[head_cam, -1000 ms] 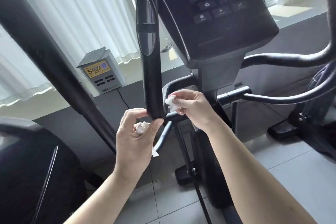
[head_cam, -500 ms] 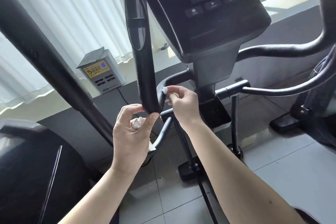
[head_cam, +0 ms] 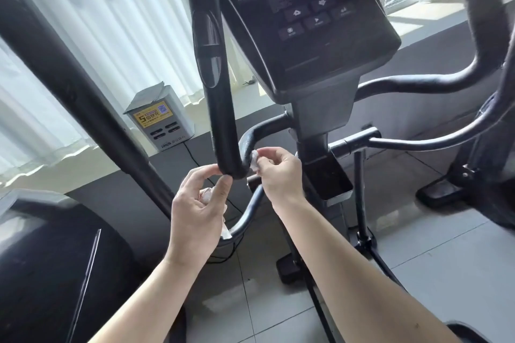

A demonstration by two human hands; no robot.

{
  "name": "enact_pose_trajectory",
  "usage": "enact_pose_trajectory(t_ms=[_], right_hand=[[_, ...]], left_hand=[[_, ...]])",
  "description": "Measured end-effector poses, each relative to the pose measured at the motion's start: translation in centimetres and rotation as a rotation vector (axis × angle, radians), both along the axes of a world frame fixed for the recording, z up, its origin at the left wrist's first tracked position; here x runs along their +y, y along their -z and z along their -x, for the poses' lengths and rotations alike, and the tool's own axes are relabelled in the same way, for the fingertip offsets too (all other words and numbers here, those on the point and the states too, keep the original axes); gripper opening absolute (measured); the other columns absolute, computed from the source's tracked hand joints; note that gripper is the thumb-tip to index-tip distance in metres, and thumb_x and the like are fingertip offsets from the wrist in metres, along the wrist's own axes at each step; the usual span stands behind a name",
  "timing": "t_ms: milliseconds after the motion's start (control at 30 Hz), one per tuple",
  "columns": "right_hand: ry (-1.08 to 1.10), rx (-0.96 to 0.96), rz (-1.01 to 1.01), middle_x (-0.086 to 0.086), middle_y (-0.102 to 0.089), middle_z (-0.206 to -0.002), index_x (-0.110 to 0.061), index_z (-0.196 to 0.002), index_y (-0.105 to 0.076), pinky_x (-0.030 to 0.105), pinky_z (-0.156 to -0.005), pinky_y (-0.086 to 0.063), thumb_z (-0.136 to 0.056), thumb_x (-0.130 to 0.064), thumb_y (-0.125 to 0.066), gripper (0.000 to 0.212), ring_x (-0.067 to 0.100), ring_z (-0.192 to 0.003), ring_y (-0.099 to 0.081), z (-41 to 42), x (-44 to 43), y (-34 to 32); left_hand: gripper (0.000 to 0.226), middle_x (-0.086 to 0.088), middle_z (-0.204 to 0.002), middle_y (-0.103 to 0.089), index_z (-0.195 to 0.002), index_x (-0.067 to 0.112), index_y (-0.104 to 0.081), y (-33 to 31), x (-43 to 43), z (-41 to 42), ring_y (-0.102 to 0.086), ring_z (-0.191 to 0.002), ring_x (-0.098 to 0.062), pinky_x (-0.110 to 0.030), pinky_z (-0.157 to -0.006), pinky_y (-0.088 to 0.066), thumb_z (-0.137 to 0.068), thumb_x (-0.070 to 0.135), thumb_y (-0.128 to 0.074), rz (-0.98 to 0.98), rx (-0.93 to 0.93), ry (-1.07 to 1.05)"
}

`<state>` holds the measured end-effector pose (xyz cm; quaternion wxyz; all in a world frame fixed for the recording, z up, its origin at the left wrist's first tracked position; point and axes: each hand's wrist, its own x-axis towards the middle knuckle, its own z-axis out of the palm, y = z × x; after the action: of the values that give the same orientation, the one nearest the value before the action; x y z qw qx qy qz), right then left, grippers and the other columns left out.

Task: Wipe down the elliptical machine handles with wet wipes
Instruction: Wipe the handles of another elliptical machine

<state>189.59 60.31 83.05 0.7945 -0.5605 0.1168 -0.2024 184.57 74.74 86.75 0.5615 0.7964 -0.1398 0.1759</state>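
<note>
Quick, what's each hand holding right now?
Left hand: grips a crumpled white wet wipe, touching the black padded handle.
Right hand: pinches a second white wipe against that handle's bend.

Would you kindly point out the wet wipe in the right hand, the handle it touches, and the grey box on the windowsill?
wet wipe (head_cam: 254, 160): head view, white crumpled edge beyond the fingertips.
handle (head_cam: 223, 120): head view, middle of its upright padded stretch.
grey box (head_cam: 160, 127): head view, its front face.
</note>
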Motion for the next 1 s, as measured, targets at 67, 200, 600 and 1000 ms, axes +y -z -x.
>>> enact_pose_trajectory(t_ms=[67, 200, 600, 1000], right_hand=[[-0.049, -0.005, -0.076, -0.001, -0.069, -0.067, -0.008, -0.091, -0.075, 0.028, -0.071, -0.054, -0.095, 0.003, -0.061, 0.018, 0.010, -0.062, -0.061, 0.5, 0.0, -0.3], [-0.187, -0.062, -0.113, 0.008, -0.069, -0.072, -0.010, -0.086, -0.077, 0.031, -0.070, -0.051, -0.088, 0.008, -0.060, 0.024, 0.016, -0.062, -0.059, 4.0, 0.3, -2.0], [0.030, 0.113, 0.051, 0.003, -0.066, -0.070, -0.009, -0.096, -0.066, 0.026, -0.057, -0.055, -0.099, -0.004, -0.065, 0.006, 0.012, -0.056, -0.062, 1.7, 1.9, -1.6], [-0.138, 0.276, -0.683, 0.017, -0.067, -0.082, 0.007, -0.086, -0.065, 0.022, -0.057, -0.060, -0.090, 0.021, -0.058, 0.016, 0.023, -0.075, -0.069, 5.9, 4.8, -5.6]], left_hand=[[0.018, 0.005, -0.056, -0.047, -0.110, 0.031, -0.071, -0.1, 0.2, 0.2, -0.038, -0.044, -0.021, -0.039, -0.047, -0.043, -0.095, 0.036, -0.065, 0.014, 0.022, -0.003], [0.017, -0.002, -0.048, -0.034, -0.108, 0.029, -0.072, -0.1, 0.6, 0.3, -0.032, -0.046, -0.023, -0.033, -0.044, -0.032, -0.101, 0.017, -0.062, 0.011, 0.056, -0.012], [0.027, 0.002, -0.069, -0.068, -0.103, 0.024, -0.076, -1.7, 0.1, 1.5, -0.044, -0.047, -0.005, -0.041, -0.063, -0.054, -0.096, 0.003, -0.060, 0.001, 0.081, -0.032], [0.025, 0.012, -0.106, -0.074, -0.114, 0.030, -0.073, -0.7, 2.2, 0.4, -0.065, -0.078, -0.007, -0.041, -0.091, -0.058, -0.095, 0.015, -0.064, -0.025, 0.121, 0.042]])
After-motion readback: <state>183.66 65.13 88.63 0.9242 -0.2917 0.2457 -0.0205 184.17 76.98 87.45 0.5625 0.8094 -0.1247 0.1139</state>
